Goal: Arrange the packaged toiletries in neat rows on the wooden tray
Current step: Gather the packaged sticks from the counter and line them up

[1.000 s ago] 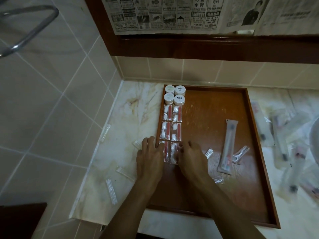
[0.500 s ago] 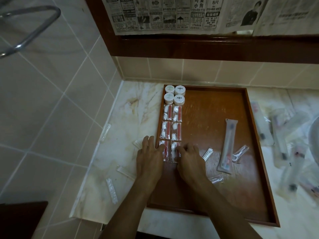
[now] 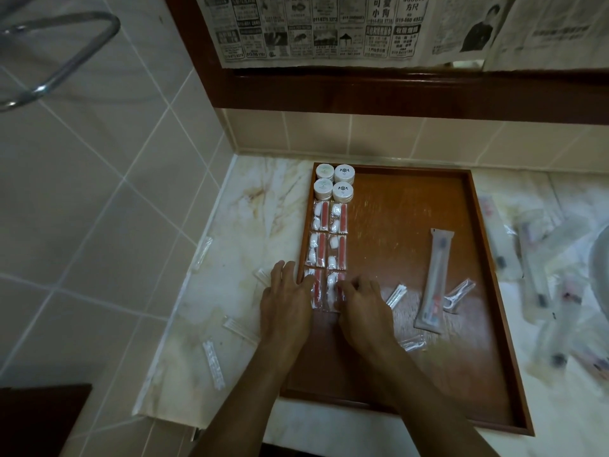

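Observation:
The wooden tray [image 3: 412, 206] lies on a marble counter. Along its left side stand several white round jars [image 3: 334, 182], and below them two columns of clear packets with red strips and cotton [image 3: 329, 237]. My left hand [image 3: 287, 305] lies flat across the tray's left rim, its fingers touching the nearest left packet [image 3: 317, 288]. My right hand [image 3: 361, 303] has curled fingers on the nearest right packet [image 3: 333, 285]. A long toothbrush packet [image 3: 435, 282] lies loose at the tray's middle right, with a floss-pick packet [image 3: 458, 293] beside it.
Small clear packets [image 3: 397, 294] lie loose on the tray near my right hand. More thin packets [image 3: 213, 364] are scattered on the counter to the left. A blurred heap of toothbrush packets [image 3: 540, 278] lies right of the tray. A tiled wall rises on the left.
My right hand's fingers have curled in and shifted slightly left onto the nearest right packet. The left hand has barely moved.

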